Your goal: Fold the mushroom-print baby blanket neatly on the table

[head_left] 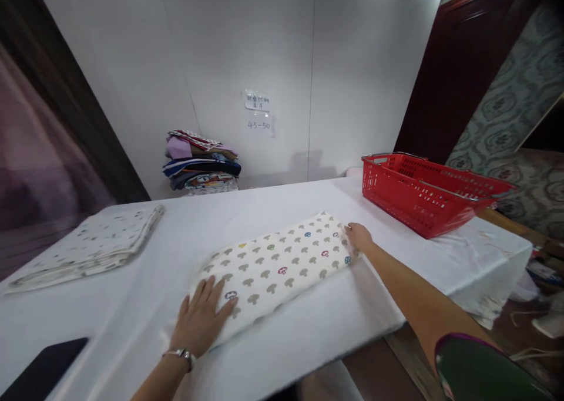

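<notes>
A folded white cloth (282, 260) printed with small mushrooms, mostly beige with a few coloured ones, lies in a long strip on the white-covered table. My left hand (200, 316), with a bracelet at the wrist, rests flat on the cloth's near left end, fingers spread. At the far right end, my right hand (359, 238) has its fingers bent around the cloth's short edge; its fingertips are partly hidden. A second folded cloth (101, 236), white with dark specks, lies at the left side of the table.
A red plastic basket (409, 198) with metal handles stands at the right back. Against the wall rises a stack of folded fabrics (202, 163). A dark flat object (48, 369) lies at the near left. The table's front edge (335, 363) runs close by.
</notes>
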### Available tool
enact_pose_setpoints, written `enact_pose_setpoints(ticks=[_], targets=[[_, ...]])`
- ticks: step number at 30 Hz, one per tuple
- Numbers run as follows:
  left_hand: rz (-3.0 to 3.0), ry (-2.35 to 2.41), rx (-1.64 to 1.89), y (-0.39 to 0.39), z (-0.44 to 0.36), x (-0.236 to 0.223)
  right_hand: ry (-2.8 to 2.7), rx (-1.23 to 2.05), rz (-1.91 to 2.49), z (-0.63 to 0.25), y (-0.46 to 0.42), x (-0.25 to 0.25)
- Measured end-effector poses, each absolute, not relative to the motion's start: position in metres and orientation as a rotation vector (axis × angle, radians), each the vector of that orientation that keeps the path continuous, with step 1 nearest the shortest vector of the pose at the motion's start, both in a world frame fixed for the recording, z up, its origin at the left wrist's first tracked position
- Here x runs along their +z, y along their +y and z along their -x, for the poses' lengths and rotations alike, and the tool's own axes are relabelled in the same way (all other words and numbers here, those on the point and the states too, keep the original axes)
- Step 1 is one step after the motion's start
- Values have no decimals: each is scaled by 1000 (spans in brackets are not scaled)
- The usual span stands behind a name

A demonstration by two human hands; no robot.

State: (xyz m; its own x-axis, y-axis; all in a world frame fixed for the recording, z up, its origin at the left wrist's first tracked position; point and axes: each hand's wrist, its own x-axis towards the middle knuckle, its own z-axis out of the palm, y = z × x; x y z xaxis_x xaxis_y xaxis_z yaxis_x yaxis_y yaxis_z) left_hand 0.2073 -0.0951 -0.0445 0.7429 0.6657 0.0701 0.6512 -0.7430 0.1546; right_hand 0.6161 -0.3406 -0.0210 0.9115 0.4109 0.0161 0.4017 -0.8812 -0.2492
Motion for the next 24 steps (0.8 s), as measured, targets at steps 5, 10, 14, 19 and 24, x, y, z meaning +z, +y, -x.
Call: enact_pose_setpoints(ticks=[5, 10, 14, 19, 24], targets=[[-2868, 1067, 169, -88, -206, -47, -622, 74, 2797, -633, -325, -27], [-2932, 1071, 108, -88, -204, -50, -632, 61, 2775, -646, -302, -30], [-2962, 1063, 154, -84, -200, -61, -655, 27, 2770, -652, -283, -31], [-2958, 1061, 248, -79, -195, -73, -611, 44, 2796, -659, -273, -34], [-2993, 1009, 320, -85, -195, -71, -538, 81, 2841, -659, -278, -37]])
